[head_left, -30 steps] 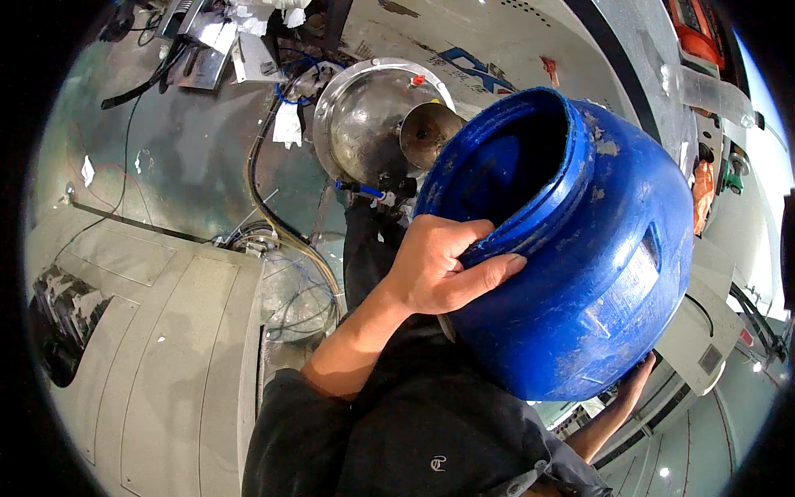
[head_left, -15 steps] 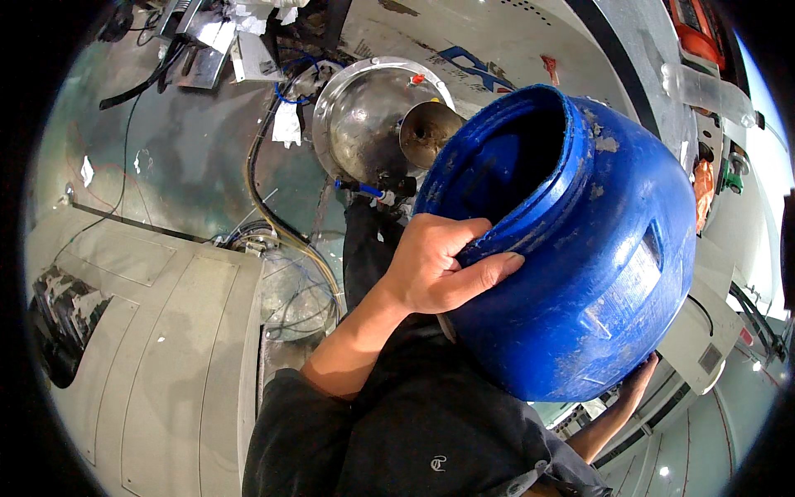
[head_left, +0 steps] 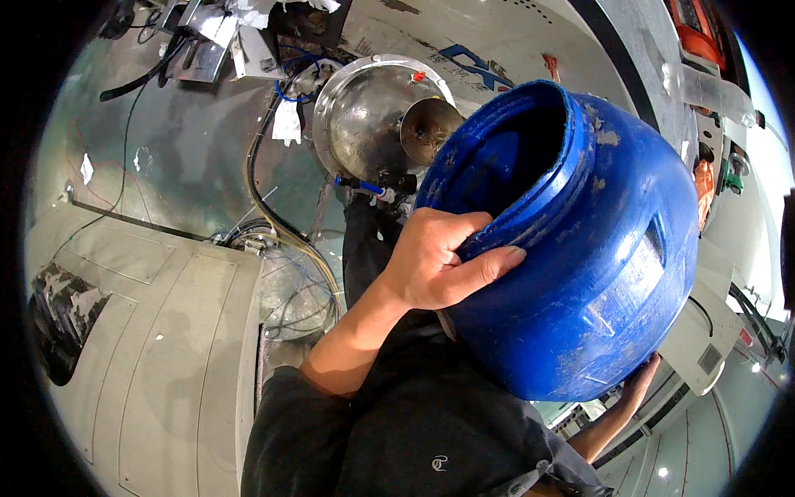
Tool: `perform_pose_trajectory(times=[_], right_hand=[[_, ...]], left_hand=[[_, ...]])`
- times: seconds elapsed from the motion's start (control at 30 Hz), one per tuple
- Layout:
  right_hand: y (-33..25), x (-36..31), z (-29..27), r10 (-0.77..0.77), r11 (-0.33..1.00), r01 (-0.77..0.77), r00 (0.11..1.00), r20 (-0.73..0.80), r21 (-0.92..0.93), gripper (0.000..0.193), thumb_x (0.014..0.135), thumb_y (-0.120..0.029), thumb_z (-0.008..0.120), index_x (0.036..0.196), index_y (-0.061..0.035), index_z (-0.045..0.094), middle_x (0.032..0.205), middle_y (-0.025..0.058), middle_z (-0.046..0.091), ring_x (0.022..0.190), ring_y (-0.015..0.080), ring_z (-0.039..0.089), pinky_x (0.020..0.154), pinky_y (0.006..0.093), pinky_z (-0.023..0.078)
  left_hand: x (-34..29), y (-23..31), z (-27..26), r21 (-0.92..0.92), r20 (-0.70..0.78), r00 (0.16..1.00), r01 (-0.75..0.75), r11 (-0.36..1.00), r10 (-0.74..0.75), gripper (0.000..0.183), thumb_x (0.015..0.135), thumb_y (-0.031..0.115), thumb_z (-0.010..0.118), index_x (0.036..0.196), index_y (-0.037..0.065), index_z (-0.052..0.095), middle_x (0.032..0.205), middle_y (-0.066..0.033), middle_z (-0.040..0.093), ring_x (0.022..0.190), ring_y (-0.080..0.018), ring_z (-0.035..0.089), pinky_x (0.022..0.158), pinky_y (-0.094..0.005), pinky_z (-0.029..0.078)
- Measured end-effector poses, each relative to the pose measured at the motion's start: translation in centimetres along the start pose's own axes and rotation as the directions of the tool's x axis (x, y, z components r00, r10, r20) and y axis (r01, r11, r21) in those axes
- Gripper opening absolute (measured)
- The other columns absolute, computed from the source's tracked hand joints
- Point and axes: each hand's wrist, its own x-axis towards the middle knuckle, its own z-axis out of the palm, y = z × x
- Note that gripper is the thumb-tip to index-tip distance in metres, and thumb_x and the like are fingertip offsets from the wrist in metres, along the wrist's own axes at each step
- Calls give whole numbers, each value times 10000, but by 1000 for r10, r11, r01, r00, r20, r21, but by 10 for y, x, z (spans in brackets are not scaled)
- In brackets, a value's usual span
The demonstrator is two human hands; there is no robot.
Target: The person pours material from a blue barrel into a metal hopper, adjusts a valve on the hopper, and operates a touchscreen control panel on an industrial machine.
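Observation:
A large blue plastic drum (head_left: 613,248), scuffed and flecked with grey, is held tilted, its open mouth toward the upper left. The inside is dark, and I cannot make out any contents. My left hand (head_left: 443,261) grips the near edge of the mouth, thumb outside and fingers curled over the rim. Under the drum's base, my right hand (head_left: 639,381) supports it from below, with its fingertips partly hidden by the drum. Beyond the mouth is a metal funnel (head_left: 429,132) at the right side of a round metal vessel (head_left: 356,132).
A valve with a blue handle (head_left: 364,185) sits at the vessel's near edge. Hoses and cables (head_left: 261,166) run along the floor to its left. A beige machine cabinet (head_left: 166,331) stands at left. A clear plastic bottle (head_left: 708,91) lies at the upper right.
The drum and my left hand have shifted up very slightly. Both hands keep the same hold.

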Motion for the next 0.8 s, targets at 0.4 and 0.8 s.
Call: perform_pose_trajectory(times=[0.4,0.8], right_hand=[[4,9,-8,-10,999,10,1000,1,-40,561,1014,-489,386,1343,-49,499,1268,141,592,1123,272,575,991,426,449],[-15,-8,19,70,996,-68,997,-25,54,528,1024,-460,372,1306,-41,525,1267,134,596,1103,262,584,990,415,456]], left_hand=[[2,-1,-3,-5,31,996,87,996,-87,293,866,299,748,770,26,698,622,-109,649,511,-192,619,499,-292,442],[2,-5,-1,14,11,999,35,999,-35,305,871,317,741,792,24,703,637,-110,657,526,-191,630,507,-291,449]])
